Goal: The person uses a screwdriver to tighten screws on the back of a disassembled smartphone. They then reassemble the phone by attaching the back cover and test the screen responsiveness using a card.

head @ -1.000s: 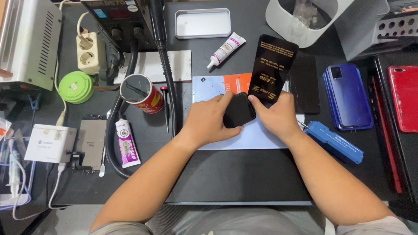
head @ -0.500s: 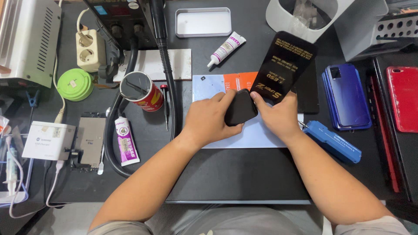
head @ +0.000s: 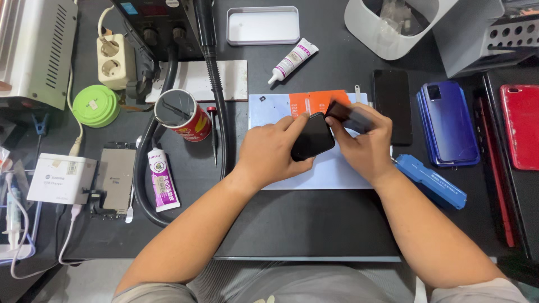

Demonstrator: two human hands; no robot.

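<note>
Black phone point(head: 312, 136) sits over the pale blue mat point(head: 331, 168), mid-tabletop, just below the orange card point(head: 312, 103). Left hand point(head: 273, 150) clamps it: thumb under the lower edge, fingers curled over the top left corner. Right hand point(head: 364, 147) pinches a dark screen panel point(head: 347, 116) between thumb and fingers; the panel is tilted up off the phone's right edge and blurred, so it looks mid-swing. Cannot tell whether any cable or glue joins panel and body.

Judgement on doing this well: the left grip should bear on the frame, not the glass, and keep the body flat on the mat so the right hand does all the hinging. The panel wants lifting by its edges, slowly and at a low angle, since a thin panel will likely flex or crack if twisted, and a hidden ribbon could tear if it swings wide.

Around the work: another black phone point(head: 392, 106) lies face up just right of the hands, a blue phone point(head: 447, 123) beyond it, a red one point(head: 521, 126) at the far right. Blue tool point(head: 431, 181) lies near the right wrist. Left of the mat: a thin screwdriver point(head: 213, 134), a red can point(head: 183, 115), a black hose point(head: 143, 168) and a glue tube point(head: 161, 178). A white tube point(head: 292, 60) and a shallow tin point(head: 263, 25) lie behind. Small loose bits on the mat's upper corner, too small to identify; they need keeping out from under the phone.
</note>
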